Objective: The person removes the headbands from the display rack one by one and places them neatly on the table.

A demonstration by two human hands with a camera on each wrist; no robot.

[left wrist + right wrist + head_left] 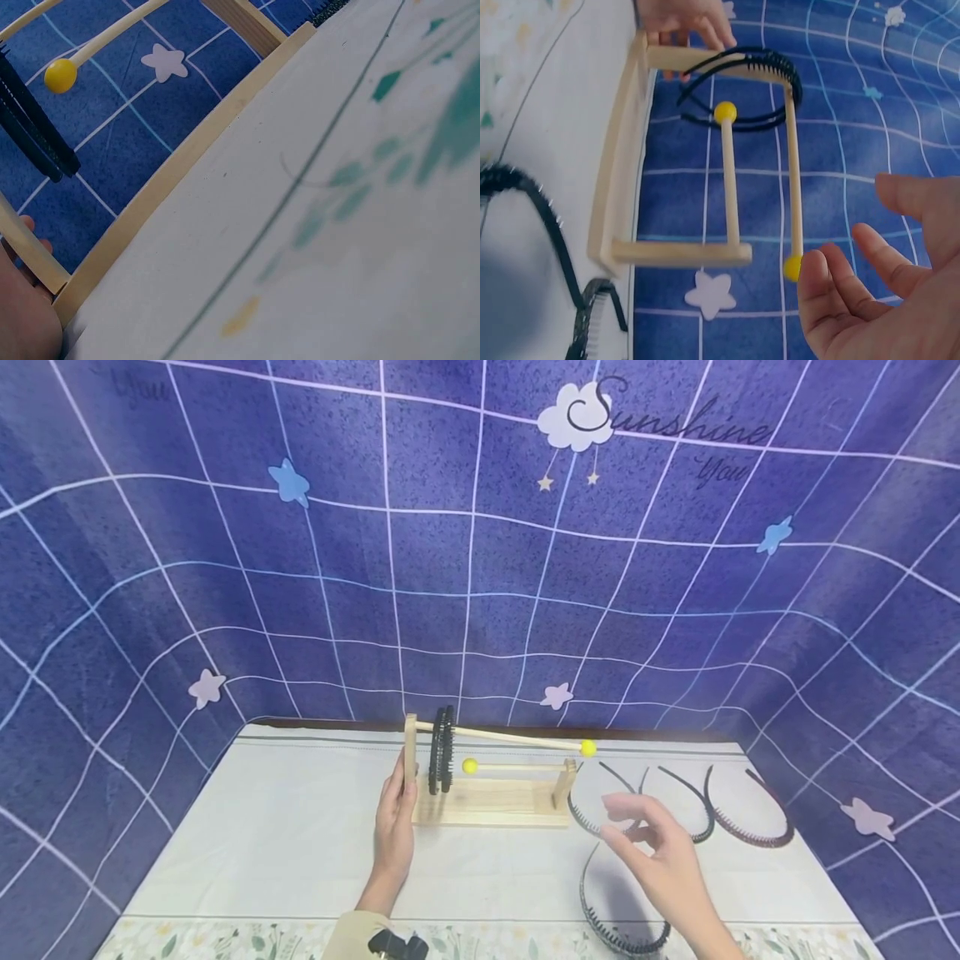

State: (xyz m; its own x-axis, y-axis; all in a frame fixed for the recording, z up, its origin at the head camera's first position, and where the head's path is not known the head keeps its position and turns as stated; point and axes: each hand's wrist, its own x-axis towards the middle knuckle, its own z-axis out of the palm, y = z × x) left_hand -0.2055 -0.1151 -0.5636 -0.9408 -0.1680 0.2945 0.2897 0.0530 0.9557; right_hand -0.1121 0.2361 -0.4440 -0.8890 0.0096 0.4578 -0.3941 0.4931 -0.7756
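My left hand (395, 827) grips the left upright of a wooden display stand (487, 806), its fingers partly hidden behind the wood. Two black toothed headbands (442, 750) hang side by side on the stand's upper rod (517, 739), near that upright. My right hand (663, 852) is raised with fingers bent loosely and nothing between them. In the right wrist view it appears close to the yellow ball (793, 268) tipping the upper rod; whether it touches cannot be told. The lower rod (517, 767) holds no headband and ends in another yellow ball (470, 766).
Several dark headbands lie on the white tablecloth (300, 835) at the right: a brownish one (753, 840) farthest right, a black one (707, 835) beside it, and another (630, 948) near the front edge. A blue patterned curtain (450, 552) rises behind the table.
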